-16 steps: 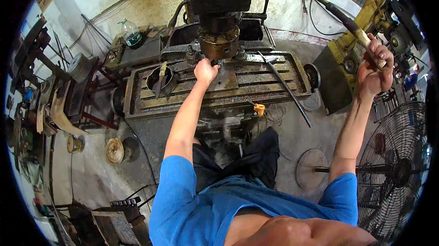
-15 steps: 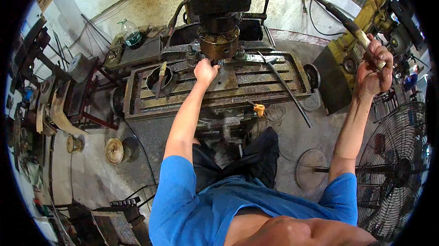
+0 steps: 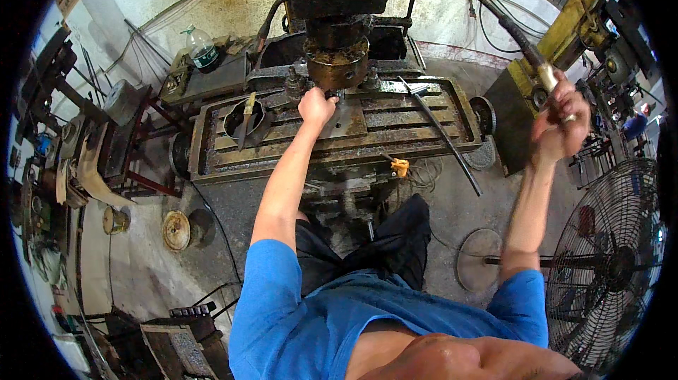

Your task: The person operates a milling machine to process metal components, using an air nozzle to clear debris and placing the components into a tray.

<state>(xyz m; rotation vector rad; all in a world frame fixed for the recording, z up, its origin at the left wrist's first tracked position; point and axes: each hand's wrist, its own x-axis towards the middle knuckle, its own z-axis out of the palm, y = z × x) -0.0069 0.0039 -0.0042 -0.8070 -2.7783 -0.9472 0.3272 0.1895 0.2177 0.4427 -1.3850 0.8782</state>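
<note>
My left hand (image 3: 317, 107) is closed just under the round, rusty spindle head (image 3: 337, 62) of a drill or milling machine. Its fingers curl around something small and dark that I cannot make out, close above the slotted machine table (image 3: 395, 123). Off to the right, my raised right hand (image 3: 563, 120), slightly blurred, is wrapped round the pale grip of a long lever handle (image 3: 522, 42) that runs up to the machine. A round pot (image 3: 263, 133) with a brush (image 3: 247, 120) laid across it stands on the table, left of my left hand.
A long metal bar (image 3: 443, 138) leans across the table's right side and juts past its front edge. A yellow-orange object (image 3: 400, 167) hangs at the front. A floor fan (image 3: 613, 267) stands at the right. A plastic bottle (image 3: 202, 51) sits at the back left.
My right hand has drawn the lever's end nearer and a little to the left. My left hand stays at almost the same spot under the spindle head.
</note>
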